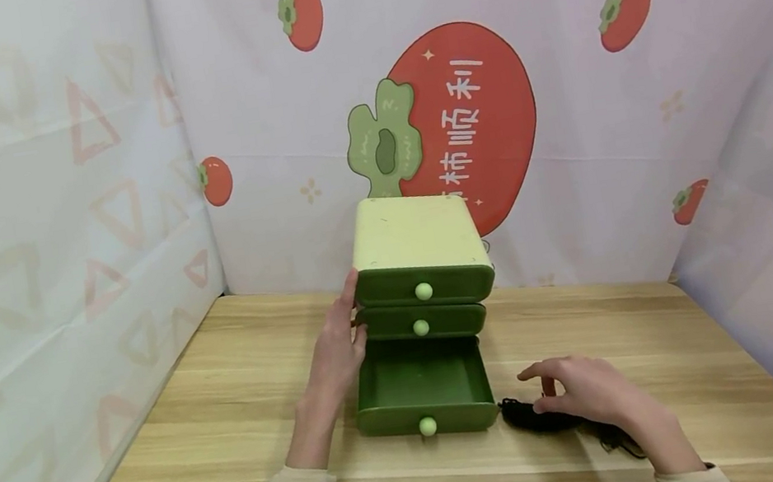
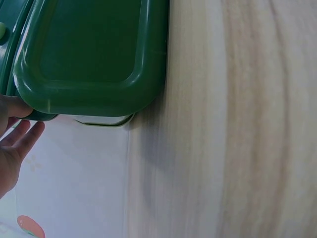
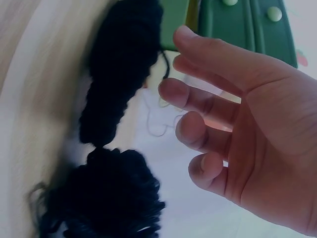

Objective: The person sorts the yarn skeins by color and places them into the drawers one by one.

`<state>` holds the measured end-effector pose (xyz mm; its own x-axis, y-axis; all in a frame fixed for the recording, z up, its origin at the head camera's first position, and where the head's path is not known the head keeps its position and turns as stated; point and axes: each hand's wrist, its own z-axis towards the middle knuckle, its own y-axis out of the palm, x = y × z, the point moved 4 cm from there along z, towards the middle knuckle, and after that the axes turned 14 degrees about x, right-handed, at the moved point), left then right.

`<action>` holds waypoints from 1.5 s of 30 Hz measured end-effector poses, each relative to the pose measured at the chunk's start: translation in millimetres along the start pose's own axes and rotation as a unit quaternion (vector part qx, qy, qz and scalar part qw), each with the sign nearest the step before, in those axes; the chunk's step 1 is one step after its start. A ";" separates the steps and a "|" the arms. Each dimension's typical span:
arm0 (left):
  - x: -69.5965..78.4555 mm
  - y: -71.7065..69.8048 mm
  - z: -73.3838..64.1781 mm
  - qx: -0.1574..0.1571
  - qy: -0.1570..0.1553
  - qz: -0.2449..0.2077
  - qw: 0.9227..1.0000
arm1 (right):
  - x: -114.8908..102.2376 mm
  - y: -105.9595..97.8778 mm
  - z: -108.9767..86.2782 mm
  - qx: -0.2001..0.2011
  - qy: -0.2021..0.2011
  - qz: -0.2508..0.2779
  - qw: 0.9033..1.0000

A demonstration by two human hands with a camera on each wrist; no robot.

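A small cabinet (image 1: 415, 228) with a pale yellow top and green drawer fronts stands on the table. Its bottom drawer (image 1: 428, 416) is pulled out, the green floor showing inside. The top drawer (image 1: 394, 288) and middle drawer (image 1: 392, 325) sit above it, each with a round pale knob. My left hand (image 1: 335, 348) touches the cabinet's left side, fingers extended along it and thumb near the middle drawer's front edge. Right of the bottom drawer lies a bundle of black yarn (image 3: 121, 69), cinched partway along. My right hand (image 1: 584, 386) hovers over it, fingers loosely bent, holding nothing.
The wood-grain table (image 1: 223, 449) runs up to a cloth backdrop (image 1: 265, 234) printed with red fruit. Cloth walls rise at the left and right edges. Thin cords trail from the yarn's near end.
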<state>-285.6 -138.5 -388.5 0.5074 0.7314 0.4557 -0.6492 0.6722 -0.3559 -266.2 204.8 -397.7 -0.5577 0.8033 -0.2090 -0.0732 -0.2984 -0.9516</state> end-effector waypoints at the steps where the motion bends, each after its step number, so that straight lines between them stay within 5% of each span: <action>1: 0.0 0.1 -0.2 0.000 0.001 0.000 1.000 | 2.0 1.3 -0.3 -0.007 0.004 0.003 1.000; 17: 3.8 -2.3 2.6 0.013 0.030 0.008 0.999 | 16.3 16.0 -4.8 -0.113 0.047 0.097 0.988; 31: 3.2 -1.6 1.5 0.003 0.017 0.001 1.000 | 16.2 14.9 -3.2 -0.090 0.000 0.086 0.992; 45: 2.5 -1.9 -0.1 0.001 0.013 0.006 1.000 | 10.6 1.0 -0.4 -0.001 -0.029 0.055 0.998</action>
<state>-283.0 -137.9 -386.8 0.5149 0.7420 0.4294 -0.6565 0.6634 -0.3591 -271.9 213.2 -401.0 -0.6093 0.7344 -0.2991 -0.0066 -0.3818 -0.9242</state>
